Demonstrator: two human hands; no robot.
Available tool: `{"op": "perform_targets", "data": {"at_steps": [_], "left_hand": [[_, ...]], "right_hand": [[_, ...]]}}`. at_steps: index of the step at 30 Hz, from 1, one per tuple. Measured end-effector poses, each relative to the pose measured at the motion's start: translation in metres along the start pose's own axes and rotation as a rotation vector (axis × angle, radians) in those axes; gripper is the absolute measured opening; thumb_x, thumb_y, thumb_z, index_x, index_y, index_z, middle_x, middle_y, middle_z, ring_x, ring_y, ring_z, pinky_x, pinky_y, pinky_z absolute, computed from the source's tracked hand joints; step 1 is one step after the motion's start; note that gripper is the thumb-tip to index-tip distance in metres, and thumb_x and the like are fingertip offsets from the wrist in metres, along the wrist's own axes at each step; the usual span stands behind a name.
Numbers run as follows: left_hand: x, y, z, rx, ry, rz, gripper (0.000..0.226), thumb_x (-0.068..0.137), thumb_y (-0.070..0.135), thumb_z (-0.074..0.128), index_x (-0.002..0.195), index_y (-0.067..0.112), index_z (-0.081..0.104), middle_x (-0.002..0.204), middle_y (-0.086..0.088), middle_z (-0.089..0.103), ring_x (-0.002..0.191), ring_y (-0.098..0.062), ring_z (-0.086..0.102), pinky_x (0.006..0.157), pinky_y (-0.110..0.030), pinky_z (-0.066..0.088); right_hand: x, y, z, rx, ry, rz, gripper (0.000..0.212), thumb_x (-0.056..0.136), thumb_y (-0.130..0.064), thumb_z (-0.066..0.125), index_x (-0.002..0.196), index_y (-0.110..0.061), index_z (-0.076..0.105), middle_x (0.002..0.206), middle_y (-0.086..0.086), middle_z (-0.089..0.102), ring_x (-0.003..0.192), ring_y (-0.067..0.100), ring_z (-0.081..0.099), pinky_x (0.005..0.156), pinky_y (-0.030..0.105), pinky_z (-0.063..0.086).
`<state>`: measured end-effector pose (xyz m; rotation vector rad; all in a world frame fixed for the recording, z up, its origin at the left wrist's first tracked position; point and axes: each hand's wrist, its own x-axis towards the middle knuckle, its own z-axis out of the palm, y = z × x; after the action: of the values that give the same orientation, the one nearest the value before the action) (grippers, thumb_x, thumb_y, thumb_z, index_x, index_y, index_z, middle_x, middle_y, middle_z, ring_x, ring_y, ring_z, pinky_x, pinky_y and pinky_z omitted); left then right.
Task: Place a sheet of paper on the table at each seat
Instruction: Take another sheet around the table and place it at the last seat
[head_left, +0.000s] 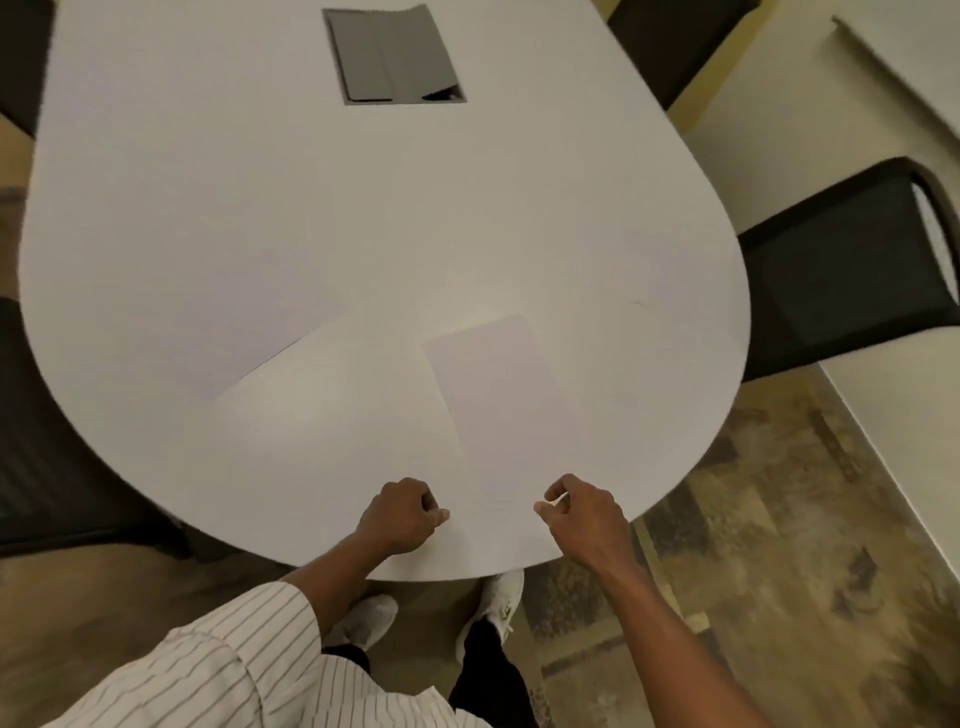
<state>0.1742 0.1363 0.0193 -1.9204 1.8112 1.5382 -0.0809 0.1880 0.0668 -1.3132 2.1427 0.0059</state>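
Observation:
A white sheet of paper (498, 384) lies lengthwise on the rounded near end of the white table (363, 208), its near end reaching toward me. My left hand (402, 514) and my right hand (582, 517) sit at the table's near edge, one at each near corner of that sheet. Both have their fingers curled into a pinch, seemingly on the sheet's edge; white on white makes the contact hard to see. A second sheet (171, 332) lies flat at the left side, by the left seat.
Black chairs stand at the right (841, 275), far right (670, 47) and left (36, 441) of the table. A grey cable hatch (392, 54) is set into the table's middle. A white counter edge (893, 415) runs along the right over patterned carpet.

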Motion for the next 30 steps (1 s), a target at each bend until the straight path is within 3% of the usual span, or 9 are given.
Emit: {"op": "perform_targets", "data": {"at_steps": [6, 13, 25, 30], "left_hand": [[0.021, 0.043, 0.019, -0.162, 0.118, -0.146, 0.029, 0.098, 0.036, 0.076, 0.101, 0.007, 0.075, 0.097, -0.008, 0.081, 0.093, -0.029, 0.078, 0.096, -0.049, 0.063], [0.043, 0.08, 0.034, -0.262, 0.305, -0.314, 0.028, 0.095, 0.041, 0.077, 0.101, 0.014, 0.071, 0.108, -0.004, 0.075, 0.107, -0.029, 0.072, 0.098, -0.045, 0.059], [0.078, 0.104, 0.03, -0.444, 0.428, -0.543, 0.061, 0.098, 0.038, 0.075, 0.143, 0.002, 0.053, 0.147, -0.017, 0.06, 0.136, -0.037, 0.06, 0.111, -0.045, 0.052], [0.09, 0.117, 0.03, -0.543, 0.45, -0.596, 0.071, 0.096, 0.036, 0.077, 0.149, 0.0, 0.047, 0.153, -0.02, 0.053, 0.141, -0.038, 0.055, 0.116, -0.046, 0.049]], "right_hand": [[0.073, 0.023, -0.036, -0.081, -0.049, -0.105, 0.027, 0.099, -0.045, 0.07, 0.118, -0.026, 0.07, 0.116, -0.003, 0.076, 0.107, 0.023, 0.071, 0.093, 0.039, 0.057], [0.143, 0.039, -0.058, -0.171, -0.09, -0.195, 0.03, 0.099, -0.044, 0.069, 0.122, -0.025, 0.068, 0.121, -0.001, 0.075, 0.114, 0.026, 0.07, 0.091, 0.038, 0.052], [0.183, 0.02, -0.045, -0.062, -0.056, -0.117, 0.052, 0.098, -0.039, 0.072, 0.142, -0.017, 0.055, 0.139, 0.01, 0.062, 0.128, 0.033, 0.064, 0.103, 0.045, 0.051], [0.185, 0.011, -0.033, 0.022, -0.052, -0.045, 0.064, 0.096, -0.036, 0.076, 0.149, -0.011, 0.051, 0.148, 0.017, 0.054, 0.138, 0.037, 0.055, 0.111, 0.048, 0.048]]}}
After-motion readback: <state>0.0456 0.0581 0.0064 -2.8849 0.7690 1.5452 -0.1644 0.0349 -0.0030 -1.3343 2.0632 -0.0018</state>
